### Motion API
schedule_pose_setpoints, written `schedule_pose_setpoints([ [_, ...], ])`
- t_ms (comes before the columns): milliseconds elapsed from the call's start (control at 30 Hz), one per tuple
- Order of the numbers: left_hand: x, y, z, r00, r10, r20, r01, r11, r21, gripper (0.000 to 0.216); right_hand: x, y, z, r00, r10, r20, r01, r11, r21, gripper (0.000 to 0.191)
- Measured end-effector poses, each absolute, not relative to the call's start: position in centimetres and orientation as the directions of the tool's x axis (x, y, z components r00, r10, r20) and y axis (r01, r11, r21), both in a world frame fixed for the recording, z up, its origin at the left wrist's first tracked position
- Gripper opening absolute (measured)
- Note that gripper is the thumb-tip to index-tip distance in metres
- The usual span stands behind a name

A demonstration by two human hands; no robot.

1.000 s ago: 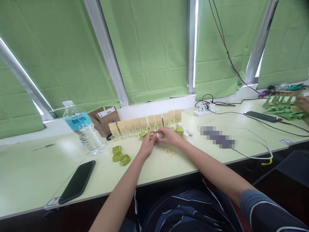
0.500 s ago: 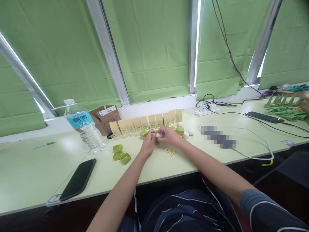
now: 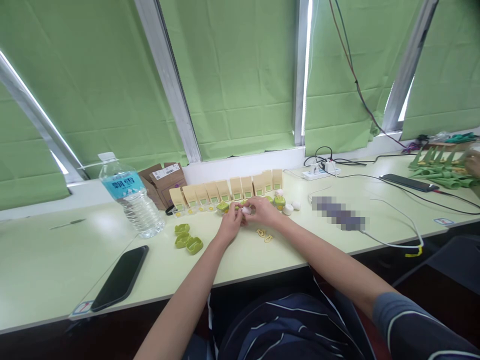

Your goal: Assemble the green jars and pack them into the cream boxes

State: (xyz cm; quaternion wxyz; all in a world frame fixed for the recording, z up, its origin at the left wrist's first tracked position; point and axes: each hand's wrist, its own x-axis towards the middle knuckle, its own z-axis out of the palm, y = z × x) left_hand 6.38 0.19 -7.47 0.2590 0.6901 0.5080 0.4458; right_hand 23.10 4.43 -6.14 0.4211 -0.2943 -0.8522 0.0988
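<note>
A small white, faintly pinkish rounded piece [image 3: 246, 210] is pinched between my hands over the table. My right hand [image 3: 262, 212] has thumb and fingertips closed on it from the right. From the left, the bent fingers of my left hand [image 3: 230, 222] press against it; part of the piece is hidden by them. Just beyond stand small green-and-yellow pieces [image 3: 279, 202], one with a pinkish top. White rounded pieces [image 3: 288, 209] lie right of my right hand. Thin yellow loops [image 3: 267, 239] rest in front. Three hollow green pieces [image 3: 194, 245] lie to the left.
Behind my hands runs a row of beige folded cards [image 3: 224, 190] with clear parts at their feet. A water bottle [image 3: 137, 205], cardboard box [image 3: 168, 185] and black phone [image 3: 120, 278] are left. Right are cables, a power strip [image 3: 321, 173], another phone [image 3: 408, 182] and someone's hand [image 3: 473, 162].
Both hands keep their hold on the white piece with barely any movement. The whole view has shifted very slightly.
</note>
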Motion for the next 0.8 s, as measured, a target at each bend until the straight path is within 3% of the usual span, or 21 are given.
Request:
schedule_pose_setpoints([
  [133, 6.60, -0.19, -7.27, 0.072, 0.903, 0.424, 0.611, -0.376, 0.697, 0.025, 23.06, 4.25, -5.99, -0.466, 0.569, 0.677, 0.424, 0.816, -0.394, 0.012],
  [400, 6.95, -0.24, -7.30, 0.045, 0.888, 0.457, 0.695, -0.357, 0.624, 0.026, 22.93, 4.24, -5.88, -0.464, 0.587, 0.663, 0.448, 0.801, -0.396, 0.011],
  [800, 6.64, -0.13, -7.34, 0.017, 0.899, 0.438, 0.630, -0.350, 0.693, 0.028, 23.06, 4.84, -6.36, -0.478, 0.546, 0.688, 0.393, 0.834, -0.389, 0.021],
])
